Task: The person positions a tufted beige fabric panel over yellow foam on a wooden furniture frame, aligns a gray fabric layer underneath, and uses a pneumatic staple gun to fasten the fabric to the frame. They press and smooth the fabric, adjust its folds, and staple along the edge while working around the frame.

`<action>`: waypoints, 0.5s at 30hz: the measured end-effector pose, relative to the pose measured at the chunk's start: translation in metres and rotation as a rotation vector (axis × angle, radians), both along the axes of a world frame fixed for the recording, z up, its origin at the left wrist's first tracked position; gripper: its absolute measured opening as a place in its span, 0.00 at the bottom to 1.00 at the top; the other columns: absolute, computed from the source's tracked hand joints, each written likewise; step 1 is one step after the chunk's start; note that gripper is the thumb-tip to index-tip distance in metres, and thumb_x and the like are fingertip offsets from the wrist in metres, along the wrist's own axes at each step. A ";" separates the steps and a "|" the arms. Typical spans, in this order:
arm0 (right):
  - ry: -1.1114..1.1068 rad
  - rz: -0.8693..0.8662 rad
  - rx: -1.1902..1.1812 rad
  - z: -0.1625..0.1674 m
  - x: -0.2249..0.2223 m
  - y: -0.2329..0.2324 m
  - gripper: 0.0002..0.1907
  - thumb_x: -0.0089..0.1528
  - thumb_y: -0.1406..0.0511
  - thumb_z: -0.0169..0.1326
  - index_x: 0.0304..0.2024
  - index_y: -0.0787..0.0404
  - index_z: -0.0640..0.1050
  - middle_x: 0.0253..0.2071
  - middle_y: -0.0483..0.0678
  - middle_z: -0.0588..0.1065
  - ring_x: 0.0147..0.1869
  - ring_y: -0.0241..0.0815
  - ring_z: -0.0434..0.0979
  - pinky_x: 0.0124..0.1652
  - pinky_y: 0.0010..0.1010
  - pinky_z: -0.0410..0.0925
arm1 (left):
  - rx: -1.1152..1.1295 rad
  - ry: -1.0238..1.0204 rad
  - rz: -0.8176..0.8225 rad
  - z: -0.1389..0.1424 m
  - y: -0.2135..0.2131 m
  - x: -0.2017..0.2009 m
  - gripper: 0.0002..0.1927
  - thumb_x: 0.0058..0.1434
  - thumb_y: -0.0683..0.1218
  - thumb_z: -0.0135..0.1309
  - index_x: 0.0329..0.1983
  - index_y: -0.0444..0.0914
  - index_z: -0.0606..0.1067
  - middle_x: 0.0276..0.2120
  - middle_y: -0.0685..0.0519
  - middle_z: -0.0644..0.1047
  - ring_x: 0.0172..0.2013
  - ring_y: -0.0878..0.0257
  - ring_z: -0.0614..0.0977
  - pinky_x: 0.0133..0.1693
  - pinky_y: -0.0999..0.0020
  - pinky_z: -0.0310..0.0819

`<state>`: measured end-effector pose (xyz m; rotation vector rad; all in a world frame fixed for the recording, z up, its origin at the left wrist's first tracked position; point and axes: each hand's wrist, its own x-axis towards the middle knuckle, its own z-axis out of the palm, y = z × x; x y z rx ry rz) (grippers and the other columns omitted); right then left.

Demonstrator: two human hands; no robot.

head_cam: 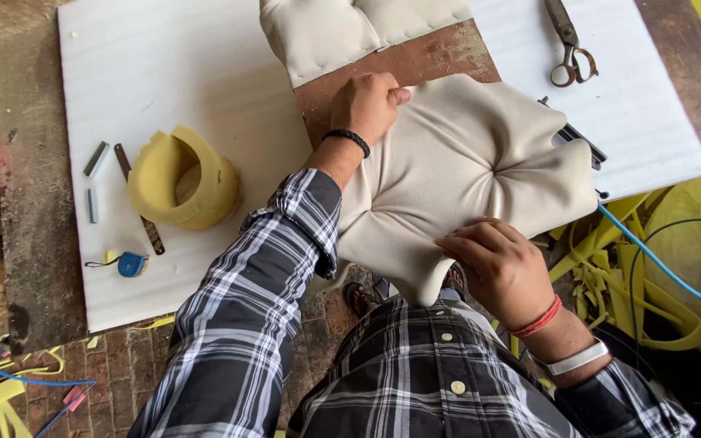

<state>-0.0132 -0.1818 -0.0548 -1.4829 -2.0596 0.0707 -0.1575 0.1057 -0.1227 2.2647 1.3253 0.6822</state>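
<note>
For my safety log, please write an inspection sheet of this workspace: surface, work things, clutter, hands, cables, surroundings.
Surface: white foam sheet on a worn brown table.
Work things: cream padded cover over a brown board; a second padded piece lies behind it.
Clutter: yellow foam ring, blue tape measure, scissors, small metal pieces.
Hands: left hand presses the cover's upper edge; right hand holds its lower edge.
Cables: blue hose at right; blue cable on the floor at left.
Surroundings: yellow foam scraps, brick floor.
</note>
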 end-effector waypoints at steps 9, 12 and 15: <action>-0.182 -0.007 0.317 -0.071 0.036 -0.016 0.27 0.57 0.62 0.69 0.57 0.51 0.75 0.54 0.49 0.69 0.59 0.54 0.70 0.61 0.54 0.64 | 0.290 -0.077 -0.103 0.030 -0.071 -0.011 0.19 0.64 0.49 0.60 0.58 0.43 0.75 0.53 0.52 0.78 0.55 0.53 0.80 0.58 0.56 0.73; -0.246 0.024 0.392 -0.080 0.045 -0.001 0.22 0.56 0.66 0.66 0.54 0.50 0.81 0.52 0.46 0.72 0.56 0.49 0.70 0.59 0.48 0.64 | 0.154 -0.101 -0.231 0.019 -0.111 -0.002 0.23 0.67 0.53 0.56 0.64 0.45 0.71 0.62 0.52 0.74 0.64 0.54 0.74 0.66 0.53 0.65; -0.120 0.179 0.359 -0.064 0.055 0.009 0.16 0.53 0.70 0.63 0.44 0.52 0.83 0.49 0.43 0.77 0.52 0.47 0.75 0.55 0.43 0.66 | 0.218 0.082 -0.193 0.009 -0.120 -0.003 0.30 0.68 0.62 0.52 0.69 0.47 0.67 0.70 0.50 0.66 0.71 0.53 0.65 0.70 0.44 0.50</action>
